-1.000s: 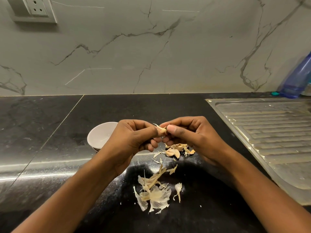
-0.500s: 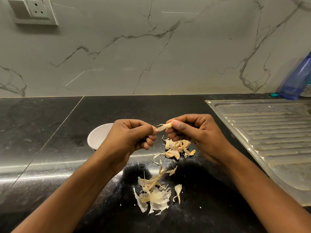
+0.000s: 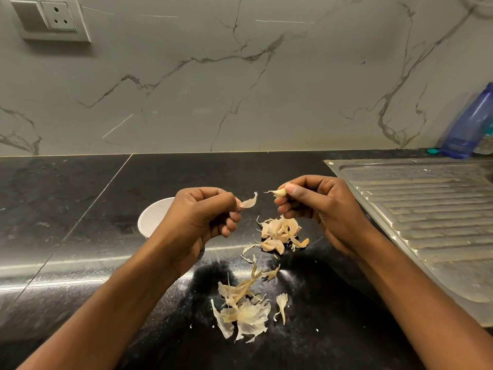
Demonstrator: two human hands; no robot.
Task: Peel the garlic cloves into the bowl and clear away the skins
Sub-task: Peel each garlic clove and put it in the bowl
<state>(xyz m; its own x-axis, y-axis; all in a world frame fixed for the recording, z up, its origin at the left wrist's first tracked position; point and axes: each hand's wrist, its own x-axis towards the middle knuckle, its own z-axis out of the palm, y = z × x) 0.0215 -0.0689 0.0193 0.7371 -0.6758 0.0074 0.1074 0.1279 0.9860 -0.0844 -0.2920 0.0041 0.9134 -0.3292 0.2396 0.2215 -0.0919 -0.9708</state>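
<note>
- We see the left hand pinching a thin bit of skin between thumb and finger. Its other fingers are curled in.
- The right hand pinches a small garlic clove at its fingertips. The clove is up in the air above the counter, near the bit of skin but not touching it.
- The clove is little and may be slippery. If the pinch is too soft, we think it could pop out and land on the counter, or roll to the sink tray beside the right hand.
- A pointy tip sticks out of the clove. We cannot tell if all the skin is off. If it goes in the bowl now, some skin may go in too.
- The white bowl sits behind the left hand, and part of it is hidden. We cannot see inside it. The right hand would have to reach past the left hand to get there, so it could bump the bowl or miss it.
- The bit of skin is very light. It might stick to the fingers, or float down into the bowl or onto the unpeeled cloves lying between the hands.
- A pile of skins lies closer to us, between the arms, with tiny bits around it. An arm could brush them and spread them. The tiny bits would be easy to miss when we clean up.
</note>
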